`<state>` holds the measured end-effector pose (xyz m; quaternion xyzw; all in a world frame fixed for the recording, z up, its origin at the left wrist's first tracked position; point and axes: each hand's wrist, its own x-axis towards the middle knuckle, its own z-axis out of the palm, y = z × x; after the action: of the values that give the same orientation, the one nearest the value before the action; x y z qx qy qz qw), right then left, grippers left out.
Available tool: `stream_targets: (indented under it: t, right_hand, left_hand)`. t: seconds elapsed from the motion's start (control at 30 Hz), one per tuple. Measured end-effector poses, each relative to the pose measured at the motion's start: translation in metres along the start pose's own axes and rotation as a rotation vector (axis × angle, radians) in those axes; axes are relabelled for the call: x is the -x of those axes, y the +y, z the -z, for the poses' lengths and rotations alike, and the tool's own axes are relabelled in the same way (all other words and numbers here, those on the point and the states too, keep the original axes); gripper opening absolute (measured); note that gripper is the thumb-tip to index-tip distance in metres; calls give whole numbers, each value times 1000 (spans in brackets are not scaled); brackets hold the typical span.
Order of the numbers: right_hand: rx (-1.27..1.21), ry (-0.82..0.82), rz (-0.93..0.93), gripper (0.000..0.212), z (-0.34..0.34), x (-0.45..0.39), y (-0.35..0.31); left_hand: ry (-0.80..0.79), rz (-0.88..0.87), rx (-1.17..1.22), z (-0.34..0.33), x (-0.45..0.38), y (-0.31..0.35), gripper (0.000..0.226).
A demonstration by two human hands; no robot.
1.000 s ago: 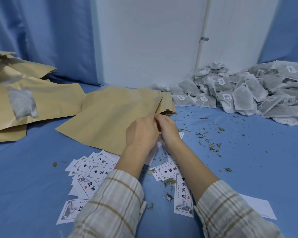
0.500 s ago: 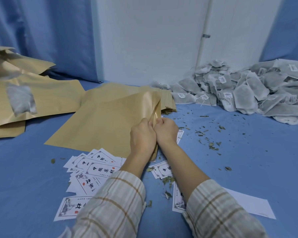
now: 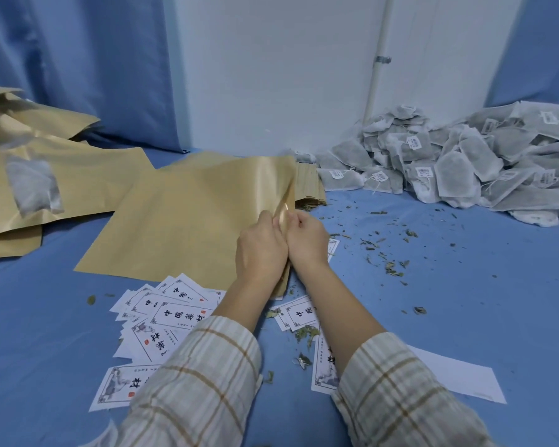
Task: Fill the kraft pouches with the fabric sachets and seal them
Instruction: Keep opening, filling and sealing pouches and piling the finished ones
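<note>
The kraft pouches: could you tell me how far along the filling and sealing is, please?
Done: a few pouches with sachet windows lie at far left. In hand: the left hand and right hand pinch the mouth of one kraft pouch, apparently opening it. Left: the sachet pile and the stack of pouches.

Hands: left hand [image 3: 261, 250] and right hand [image 3: 307, 241] are pinching the kraft pouch [image 3: 188, 221] mouth.
Sachets: fabric sachets [image 3: 459, 162] are lying heaped far right.
Labels: printed cards [image 3: 162, 321] are lying scattered near.

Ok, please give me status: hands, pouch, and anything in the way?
Left hand and right hand both pinch the kraft pouch at its mouth edge. No sachet inside visible; sachet pile far right. Printed cards and leaf bits under forearms.
</note>
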<state>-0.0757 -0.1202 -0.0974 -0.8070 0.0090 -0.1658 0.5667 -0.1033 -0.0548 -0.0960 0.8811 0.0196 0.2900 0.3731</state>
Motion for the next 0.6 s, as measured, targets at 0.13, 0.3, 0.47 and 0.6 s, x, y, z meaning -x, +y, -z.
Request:
stream_targets:
  t: [0.13,0.3,0.47,0.6]
  right_hand:
    - [-105,-93,-5,43,1,1,-1]
    - [37,-27,-157,45,-5,-2,5]
    - [164,-31,-202,35,1,-10,4]
    - [228,49,-45,38,-5,-3,2]
  left_hand:
    - [-64,10,18,1,-6,2,22]
    - [-51,-38,-135,3,-5,1,32]
    - [81,-259,-179,6,6,25,22]
    - [113,-128,-206,5,0,5,24]
